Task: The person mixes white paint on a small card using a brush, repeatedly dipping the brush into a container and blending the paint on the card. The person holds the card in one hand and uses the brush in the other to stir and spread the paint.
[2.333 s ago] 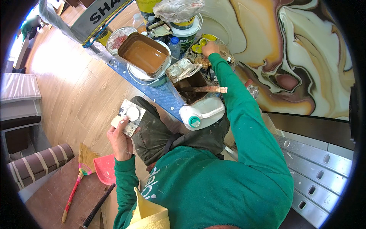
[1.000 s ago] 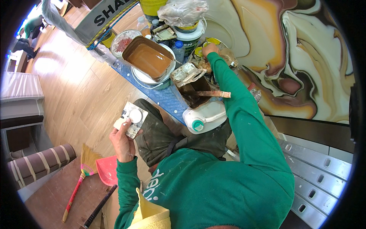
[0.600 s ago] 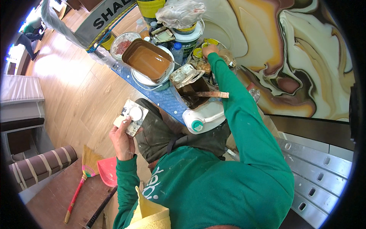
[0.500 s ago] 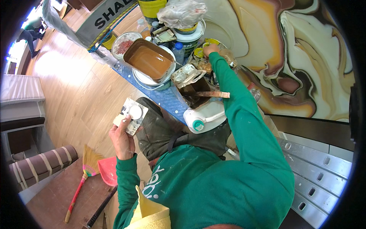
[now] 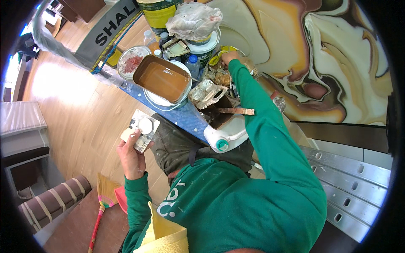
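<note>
Head view: left hand [image 5: 131, 157] still pinching small white-lidded container [image 5: 140, 130] with fingers, right hand [image 5: 230, 56] unmoved among paint pots [image 5: 219, 69], grip unclear.

Brown-filled rectangular tray [image 5: 162, 80] between the hands; white jug [image 5: 225, 137] below right hand; broom [image 5: 101, 206] and dustpan [image 5: 121, 198] below left hand.

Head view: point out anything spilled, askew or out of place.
The brown-filled rectangular tray sits tilted on a white bucket, overhanging its rim. A crumpled plastic sheet is heaped on another bucket. The white jug lies on its side at the platform edge. No spill shows.
</note>
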A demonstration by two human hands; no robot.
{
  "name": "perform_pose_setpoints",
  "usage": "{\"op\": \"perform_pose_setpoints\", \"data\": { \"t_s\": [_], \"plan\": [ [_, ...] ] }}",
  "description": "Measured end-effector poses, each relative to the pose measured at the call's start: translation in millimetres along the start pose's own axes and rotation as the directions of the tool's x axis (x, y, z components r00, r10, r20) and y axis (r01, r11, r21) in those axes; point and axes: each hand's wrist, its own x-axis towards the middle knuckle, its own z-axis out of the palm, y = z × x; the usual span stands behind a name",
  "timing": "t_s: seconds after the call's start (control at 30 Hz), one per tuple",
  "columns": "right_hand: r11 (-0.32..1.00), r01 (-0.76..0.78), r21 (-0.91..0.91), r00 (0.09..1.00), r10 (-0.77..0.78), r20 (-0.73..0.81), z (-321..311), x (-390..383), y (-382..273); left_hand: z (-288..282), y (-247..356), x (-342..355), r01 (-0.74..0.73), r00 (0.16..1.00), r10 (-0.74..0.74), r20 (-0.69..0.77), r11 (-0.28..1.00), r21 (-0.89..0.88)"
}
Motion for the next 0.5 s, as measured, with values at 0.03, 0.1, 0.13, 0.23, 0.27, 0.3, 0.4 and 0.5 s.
{"op": "perform_pose_setpoints", "data": {
  "t_s": [0.03,0.1,0.13,0.23,0.27,0.3,0.4,0.5],
  "plan": [
    [0.995,-0.054,0.082,0.998,0.051,0.041,-2,0,2,3,3,4,0.011,1.000,-0.011,0.005,1.000,0.012],
    [0.978,-0.126,0.164,0.990,0.113,0.085,-2,-1,3,7,8,11,0.006,1.000,-0.006,0.011,1.000,0.002],
    [0.977,-0.135,0.166,0.989,0.123,0.085,-3,-1,3,9,10,14,0.005,1.000,-0.005,0.008,1.000,-0.003],
    [0.960,-0.164,0.227,0.979,0.130,0.158,-2,1,1,10,13,20,0.009,1.000,-0.009,0.005,1.000,-0.027],
    [0.952,-0.185,0.246,0.974,0.144,0.176,-2,2,1,11,13,21,0.017,1.000,-0.017,0.001,0.999,-0.036],
    [0.923,-0.207,0.325,0.965,0.137,0.225,-1,3,1,10,12,21,0.026,1.000,-0.026,-0.001,0.999,-0.043],
    [0.888,-0.183,0.422,0.974,0.106,0.198,-3,9,1,8,9,23,0.052,0.999,-0.053,-0.006,0.997,-0.061],
    [0.980,0.059,0.189,0.997,-0.050,-0.051,-11,15,-1,4,8,25,0.067,0.998,-0.068,-0.012,0.995,-0.073]
  ]
}}
